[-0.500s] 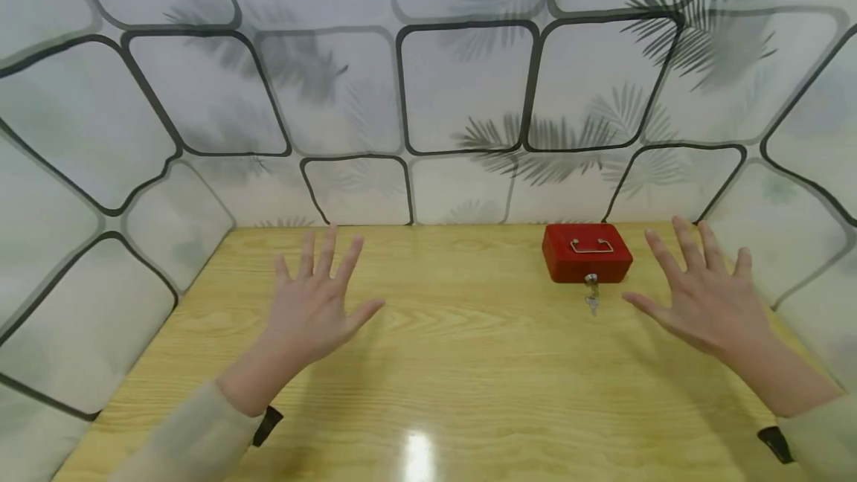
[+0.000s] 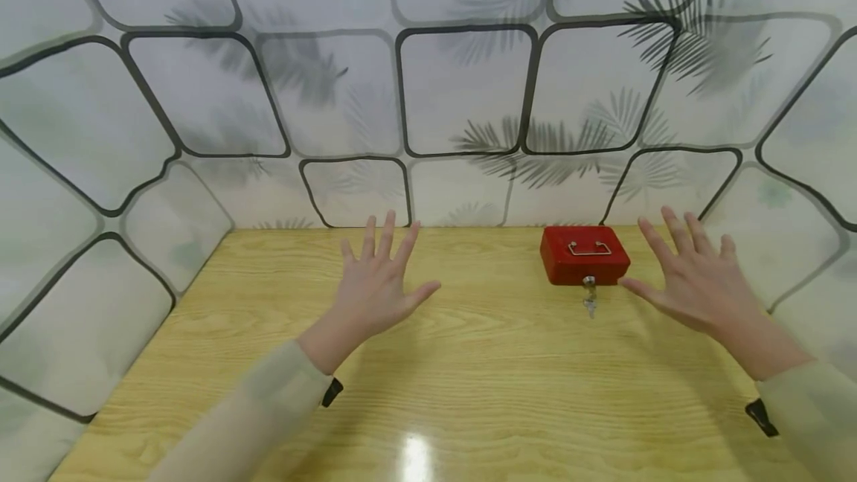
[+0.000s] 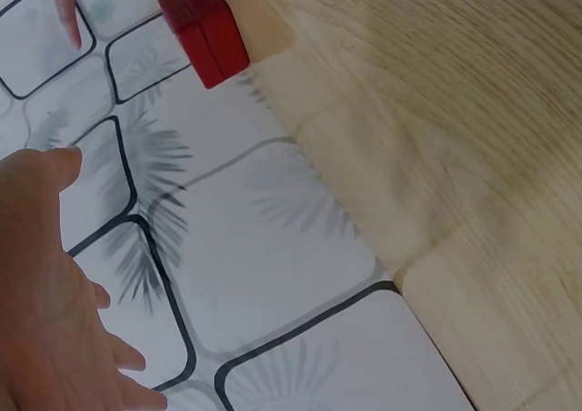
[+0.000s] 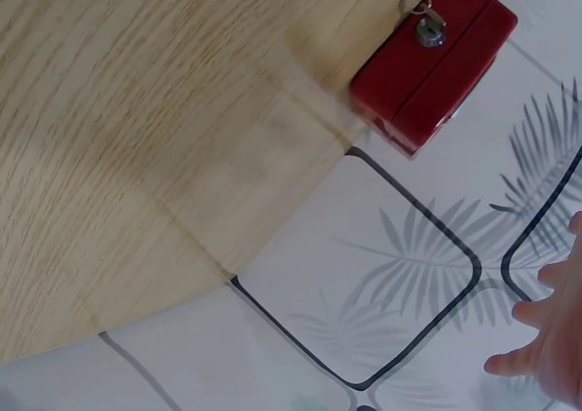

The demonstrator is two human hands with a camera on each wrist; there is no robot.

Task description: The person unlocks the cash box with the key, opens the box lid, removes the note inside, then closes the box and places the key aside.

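A red cash box with a thin metal handle on its lid sits near the back of the table, right of the middle. Its lid is closed. Small keys hang from the lock in its front face; the lock also shows in the right wrist view. My right hand is held over the table just right of the box, fingers spread, thumb tip close to the box's right front corner. My left hand hovers left of the box with spread fingers, well apart from it. Both hands hold nothing.
The wood-grain table reaches back to a pale wall covering with dark outlined shapes and palm leaves. Similar covering closes off the left and right sides. Each sleeve has a dark strap piece at the cuff.
My left hand has moved right across the table, towards the box. The right hand has shifted slightly left and away from me. The cash box stays in its place.
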